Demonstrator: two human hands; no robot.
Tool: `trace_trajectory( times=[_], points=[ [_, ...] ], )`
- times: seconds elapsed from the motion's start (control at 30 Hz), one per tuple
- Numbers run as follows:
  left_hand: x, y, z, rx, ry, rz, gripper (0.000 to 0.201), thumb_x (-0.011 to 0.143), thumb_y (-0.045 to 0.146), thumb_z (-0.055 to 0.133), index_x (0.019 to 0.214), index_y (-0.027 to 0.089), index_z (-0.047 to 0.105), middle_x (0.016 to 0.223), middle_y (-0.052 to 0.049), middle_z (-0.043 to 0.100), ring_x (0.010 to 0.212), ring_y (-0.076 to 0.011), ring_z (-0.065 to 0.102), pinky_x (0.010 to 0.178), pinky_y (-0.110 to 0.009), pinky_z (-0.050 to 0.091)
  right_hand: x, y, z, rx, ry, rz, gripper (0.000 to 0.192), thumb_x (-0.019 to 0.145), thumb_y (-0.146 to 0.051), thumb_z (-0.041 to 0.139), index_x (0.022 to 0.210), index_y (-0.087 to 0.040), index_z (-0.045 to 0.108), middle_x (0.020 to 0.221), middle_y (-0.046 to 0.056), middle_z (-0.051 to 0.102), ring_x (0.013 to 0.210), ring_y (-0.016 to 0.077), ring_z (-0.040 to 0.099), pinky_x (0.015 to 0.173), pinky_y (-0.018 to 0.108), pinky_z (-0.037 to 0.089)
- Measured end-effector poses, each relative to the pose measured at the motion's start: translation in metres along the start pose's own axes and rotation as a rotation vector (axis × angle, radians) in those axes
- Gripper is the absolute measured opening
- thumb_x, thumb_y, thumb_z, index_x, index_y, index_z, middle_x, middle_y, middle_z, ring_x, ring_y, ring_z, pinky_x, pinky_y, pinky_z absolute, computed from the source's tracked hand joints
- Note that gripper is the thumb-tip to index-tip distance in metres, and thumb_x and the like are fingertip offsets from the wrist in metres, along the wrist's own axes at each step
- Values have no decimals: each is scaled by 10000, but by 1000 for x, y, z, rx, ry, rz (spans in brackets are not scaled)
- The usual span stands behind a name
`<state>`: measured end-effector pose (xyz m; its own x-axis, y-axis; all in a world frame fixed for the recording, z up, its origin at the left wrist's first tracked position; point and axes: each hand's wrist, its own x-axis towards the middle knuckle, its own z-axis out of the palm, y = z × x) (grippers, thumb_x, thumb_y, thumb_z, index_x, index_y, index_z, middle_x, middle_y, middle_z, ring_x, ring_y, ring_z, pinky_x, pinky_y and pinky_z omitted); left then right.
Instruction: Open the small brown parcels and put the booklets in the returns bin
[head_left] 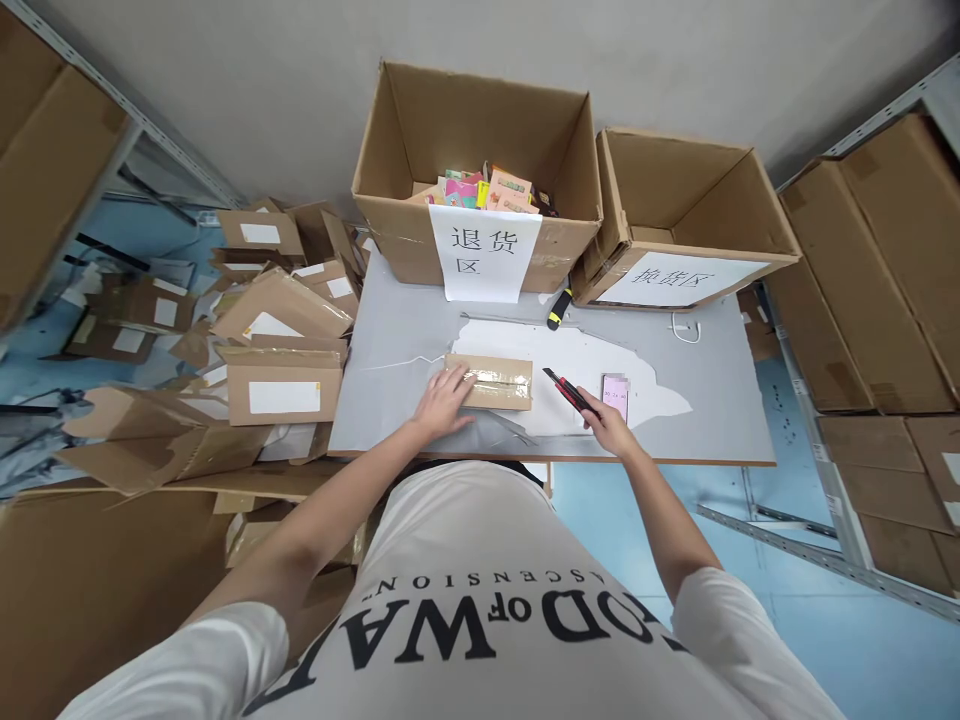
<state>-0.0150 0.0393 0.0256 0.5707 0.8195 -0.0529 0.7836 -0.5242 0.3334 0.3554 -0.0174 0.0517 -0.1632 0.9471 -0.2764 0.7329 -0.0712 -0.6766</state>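
Note:
A small taped cardboard box (501, 384) lies on white paper (630, 362) on the grey table. My left hand (444, 402) grips its left end, fingers over the top and thumb by the near edge. Clear tape shines along the box's upper face. In my right hand (609, 425) is a red and black box cutter (566, 388), its tip pointing left toward the box but apart from it. Just beyond that hand lies a phone (615, 396) with a lit pink screen.
Two large open cartons stand at the table's back: the left carton (405, 240) contains colourful packages, the right carton (694, 215) bears a paper sign. Between them lies a yellow and black cutter (559, 309). Opened boxes (281, 385) pile up at the left; shelved cartons (862, 280) stand right.

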Motion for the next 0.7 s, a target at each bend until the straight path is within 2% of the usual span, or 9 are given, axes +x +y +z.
trace_trajectory(
  times=[0.1, 0.17, 0.3, 0.4, 0.53, 0.63, 0.7],
  points=[
    [20, -15, -8, 36, -70, -38, 1159, 538, 533, 766, 1462, 127, 197, 1529, -225, 173, 1409, -393, 132, 1119, -556, 124, -1, 3, 27, 230, 25, 76, 599, 908, -450, 397, 1436, -171, 355, 865, 58, 670, 609, 156, 572, 607, 329, 515],
    [31, -23, -10, 28, -115, -22, 1233, 487, 528, 783, 1469, 122, 158, 1498, -238, 227, 1390, -408, 170, 1109, -583, 116, -1, 3, 38, 318, 31, 97, 646, 884, -493, 433, 1434, -162, 361, 838, 59, 658, 593, 149, 555, 553, 302, 493],
    [44, -30, -11, -63, -91, 52, 1196, 480, 481, 777, 1446, 76, 200, 1367, -235, 356, 1304, -398, 300, 1095, -532, 236, 2, 6, 46, 400, 29, 109, 680, 861, -514, 471, 1431, -157, 368, 727, 27, 623, 563, 137, 522, 501, 267, 455],
    [50, -36, -9, -125, -27, 103, 1173, 495, 465, 764, 1439, 68, 191, 1345, -225, 336, 1295, -395, 287, 1079, -499, 294, 7, 8, 47, 471, 18, 128, 691, 854, -509, 490, 1440, -171, 348, 688, 6, 608, 530, 127, 497, 479, 262, 439],
    [58, -46, -6, -148, -10, 127, 1172, 487, 441, 776, 1436, 93, 184, 1338, -214, 330, 1299, -398, 283, 1084, -516, 280, 15, 1, 49, 587, 32, 159, 723, 836, -512, 520, 1446, -173, 330, 673, -3, 603, 524, 122, 505, 460, 250, 425],
    [61, -52, -3, -146, -18, 123, 1185, 473, 456, 793, 1433, 95, 199, 1344, -218, 335, 1307, -396, 283, 1089, -509, 273, 19, -8, 53, 677, 39, 191, 754, 820, -524, 535, 1454, -184, 309, 722, 14, 631, 516, 113, 513, 441, 235, 409],
    [61, -53, -2, -137, -23, 110, 1210, 453, 494, 807, 1431, 97, 215, 1367, -224, 325, 1320, -402, 265, 1089, -509, 269, 21, -13, 54, 723, 48, 213, 772, 799, -533, 556, 1451, -200, 312, 853, 51, 660, 527, 106, 527, 429, 229, 403]
  ],
)
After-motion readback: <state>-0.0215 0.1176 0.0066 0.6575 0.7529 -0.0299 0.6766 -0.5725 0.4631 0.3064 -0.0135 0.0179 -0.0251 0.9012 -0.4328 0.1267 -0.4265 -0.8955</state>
